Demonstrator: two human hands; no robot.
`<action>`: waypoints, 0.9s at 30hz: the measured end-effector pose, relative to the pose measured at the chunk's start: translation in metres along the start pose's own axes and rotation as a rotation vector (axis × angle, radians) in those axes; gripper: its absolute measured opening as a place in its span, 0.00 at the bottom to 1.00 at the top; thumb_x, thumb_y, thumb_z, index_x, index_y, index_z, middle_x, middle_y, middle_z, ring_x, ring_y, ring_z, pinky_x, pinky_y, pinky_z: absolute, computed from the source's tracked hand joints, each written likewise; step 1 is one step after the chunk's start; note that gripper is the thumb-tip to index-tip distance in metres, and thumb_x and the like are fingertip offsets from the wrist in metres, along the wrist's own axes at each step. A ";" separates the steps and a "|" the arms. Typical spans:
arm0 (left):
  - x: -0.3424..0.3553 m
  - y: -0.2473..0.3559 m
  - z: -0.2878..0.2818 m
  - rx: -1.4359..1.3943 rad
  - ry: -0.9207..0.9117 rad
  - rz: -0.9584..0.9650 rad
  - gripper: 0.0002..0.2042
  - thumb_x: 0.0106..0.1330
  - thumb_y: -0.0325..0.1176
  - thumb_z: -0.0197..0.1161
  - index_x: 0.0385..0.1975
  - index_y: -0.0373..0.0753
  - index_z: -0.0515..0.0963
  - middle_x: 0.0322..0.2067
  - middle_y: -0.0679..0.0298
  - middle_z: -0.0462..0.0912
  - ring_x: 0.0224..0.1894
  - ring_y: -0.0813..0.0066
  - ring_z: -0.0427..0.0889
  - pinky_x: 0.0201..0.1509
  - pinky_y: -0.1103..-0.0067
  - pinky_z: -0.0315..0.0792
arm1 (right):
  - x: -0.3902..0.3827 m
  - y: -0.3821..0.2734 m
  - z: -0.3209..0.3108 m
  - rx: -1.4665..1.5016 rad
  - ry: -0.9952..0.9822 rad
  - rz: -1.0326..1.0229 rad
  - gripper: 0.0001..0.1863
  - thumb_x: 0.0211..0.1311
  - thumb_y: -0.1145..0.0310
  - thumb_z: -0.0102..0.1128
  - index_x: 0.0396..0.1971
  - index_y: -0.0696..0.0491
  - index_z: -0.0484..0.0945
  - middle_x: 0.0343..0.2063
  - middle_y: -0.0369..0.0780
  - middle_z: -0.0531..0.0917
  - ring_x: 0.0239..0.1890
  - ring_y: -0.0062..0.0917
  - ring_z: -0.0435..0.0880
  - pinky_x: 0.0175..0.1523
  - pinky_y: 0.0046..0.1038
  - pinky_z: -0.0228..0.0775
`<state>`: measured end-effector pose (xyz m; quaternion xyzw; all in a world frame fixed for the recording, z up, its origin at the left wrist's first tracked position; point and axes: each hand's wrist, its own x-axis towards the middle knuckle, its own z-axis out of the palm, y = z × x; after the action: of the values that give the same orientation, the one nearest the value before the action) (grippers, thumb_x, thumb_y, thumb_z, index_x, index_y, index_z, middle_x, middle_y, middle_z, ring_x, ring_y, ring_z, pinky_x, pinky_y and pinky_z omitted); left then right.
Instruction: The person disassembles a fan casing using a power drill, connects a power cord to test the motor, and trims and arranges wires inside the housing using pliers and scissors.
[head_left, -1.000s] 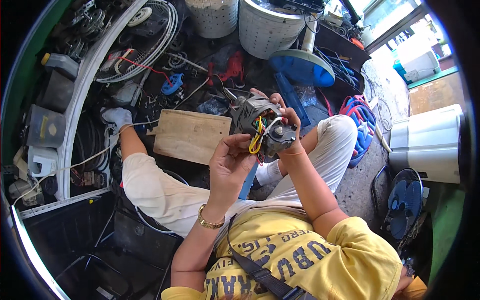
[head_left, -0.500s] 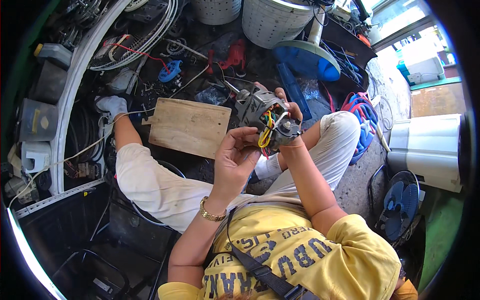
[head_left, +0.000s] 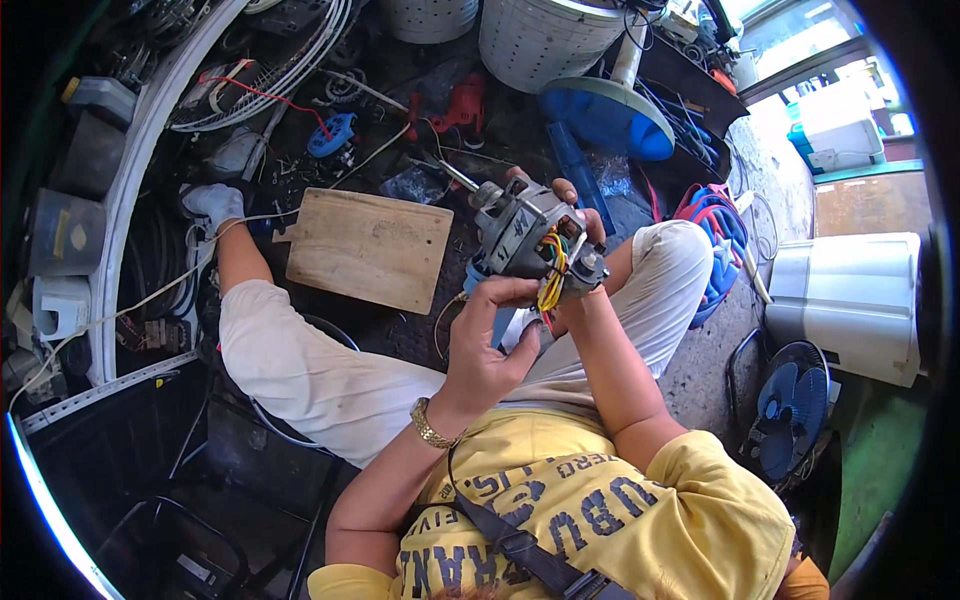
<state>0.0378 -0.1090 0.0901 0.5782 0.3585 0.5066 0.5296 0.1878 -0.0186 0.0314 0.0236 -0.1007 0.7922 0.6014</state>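
Observation:
I hold a grey electric fan motor (head_left: 513, 232) in front of me, its thin metal shaft pointing away to the upper left. My right hand (head_left: 592, 218) wraps around its far right side, fingertips over the top edge and the palm hidden. A bundle of yellow wires (head_left: 551, 287), with red, green and white ones, comes out at the motor's near end. My left hand (head_left: 490, 345), with a gold watch at the wrist, is at these wires. Its index fingertip touches the bundle, and the thumb lies below, close to the red wire ends.
A wooden board (head_left: 368, 250) lies on the floor left of the motor. Beyond are a red power drill (head_left: 464, 108), a blue round part (head_left: 331, 135) and a blue-based stand (head_left: 610, 118). Right are a backpack (head_left: 712, 245), a white bin (head_left: 845, 305) and dark fan blades (head_left: 790, 410).
The motor has turned slightly, showing more of its marked side. My left hand has shifted a little right and lower, its fingers now nearer the wire bundle. My right hand keeps its hold.

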 end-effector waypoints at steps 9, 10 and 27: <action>0.022 -0.011 -0.009 -0.213 0.256 -0.118 0.20 0.61 0.18 0.63 0.51 0.34 0.66 0.44 0.62 0.76 0.46 0.80 0.76 0.48 0.82 0.75 | 0.022 -0.005 0.015 -0.292 0.260 -0.026 0.12 0.51 0.67 0.55 0.37 0.51 0.70 0.57 0.51 0.71 0.55 0.41 0.74 0.60 0.38 0.69; 0.024 -0.014 -0.014 -0.250 0.243 -0.102 0.20 0.61 0.18 0.63 0.52 0.34 0.66 0.43 0.63 0.75 0.45 0.80 0.76 0.48 0.82 0.75 | 0.024 -0.004 0.015 -0.345 0.305 -0.014 0.12 0.51 0.68 0.55 0.37 0.51 0.70 0.57 0.50 0.71 0.55 0.40 0.74 0.60 0.37 0.69; 0.039 -0.021 -0.083 0.902 0.238 0.544 0.14 0.48 0.26 0.74 0.36 0.39 0.80 0.39 0.59 0.79 0.42 0.62 0.82 0.42 0.74 0.79 | 0.050 0.024 0.016 -0.383 0.350 -0.029 0.08 0.55 0.73 0.50 0.36 0.52 0.71 0.51 0.44 0.75 0.49 0.29 0.77 0.55 0.31 0.72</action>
<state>-0.0310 -0.0471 0.0714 0.7588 0.4355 0.4832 0.0339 0.1499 0.0191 0.0522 -0.2269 -0.1430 0.7421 0.6143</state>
